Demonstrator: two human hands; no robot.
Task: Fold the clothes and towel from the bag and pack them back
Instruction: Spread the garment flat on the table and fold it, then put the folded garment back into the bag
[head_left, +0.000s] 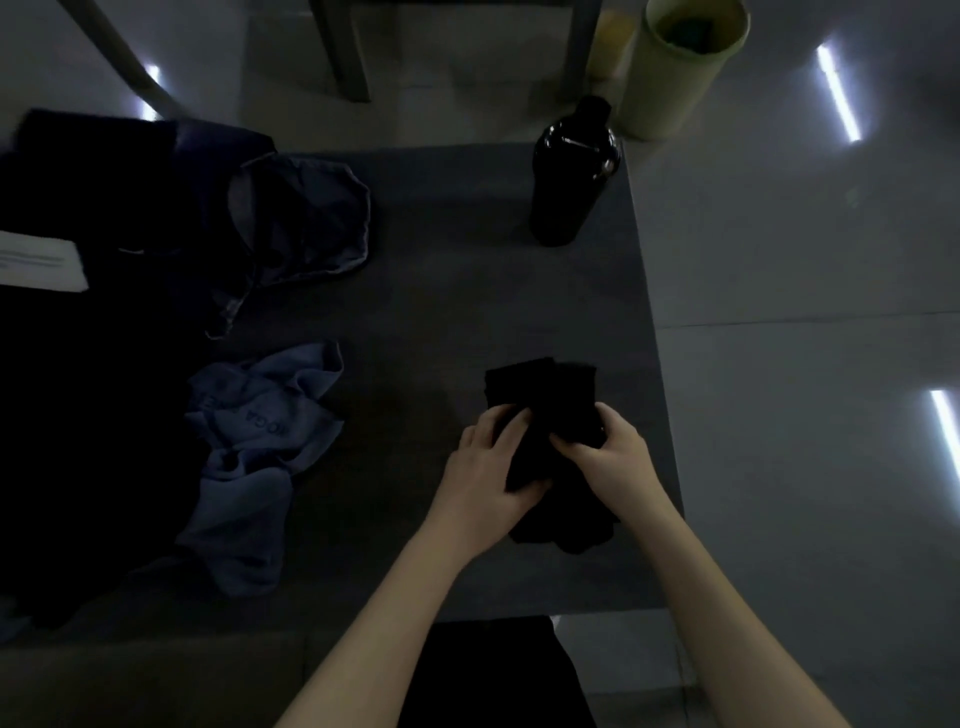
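Note:
A small black garment (545, 395) lies on the dark table (441, 260) near its right edge. My left hand (483, 473) grips its left side, thumb tucked under the cloth. My right hand (613, 457) pinches the right side with curled fingers. A crumpled blue towel (260, 441) with printed lettering lies at the left. Behind it sits an open dark blue drawstring bag (301, 218), its mouth facing me. Dark clothing (78, 389) covers the table's left side.
A black bottle (571, 176) stands at the table's back right corner. A pale green bin (675, 67) and chair legs (343, 57) are on the floor beyond. A white card (41, 260) lies on the dark clothing at far left.

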